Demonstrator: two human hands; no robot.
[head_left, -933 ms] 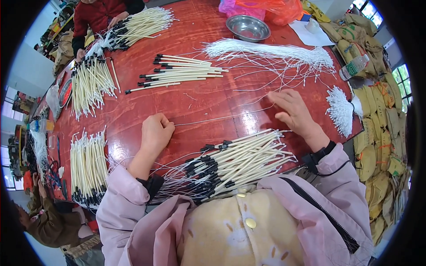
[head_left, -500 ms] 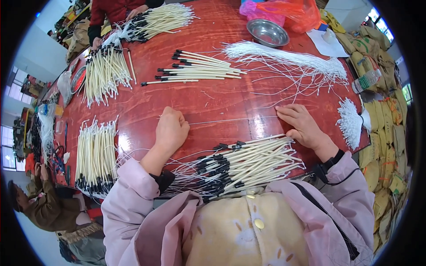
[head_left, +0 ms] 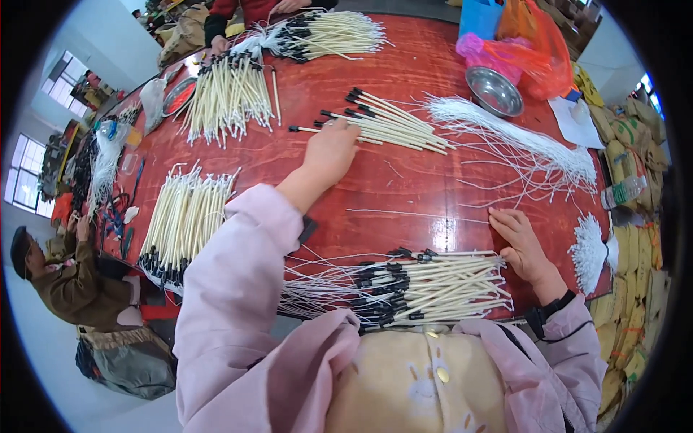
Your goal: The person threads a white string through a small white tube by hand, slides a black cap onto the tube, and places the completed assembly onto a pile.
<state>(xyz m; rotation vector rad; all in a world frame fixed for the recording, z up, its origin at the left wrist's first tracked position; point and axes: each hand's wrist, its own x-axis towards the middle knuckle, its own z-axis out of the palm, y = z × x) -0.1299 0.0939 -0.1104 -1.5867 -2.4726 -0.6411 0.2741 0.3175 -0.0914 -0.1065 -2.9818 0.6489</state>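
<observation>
The left hand (head_left: 330,148) stretches far across the red table (head_left: 404,180), its fingers curled down onto the near ends of a fanned bundle of cream sticks with black tips (head_left: 386,121); whether it actually grips one cannot be told. The right hand (head_left: 521,244) lies flat and relaxed on the tabletop, holding nothing, just beside a larger bundle of the same cream sticks (head_left: 426,287) along the table's near edge. A loose heap of thin white cords (head_left: 520,144) spreads beyond it, near a steel bowl (head_left: 494,91).
</observation>
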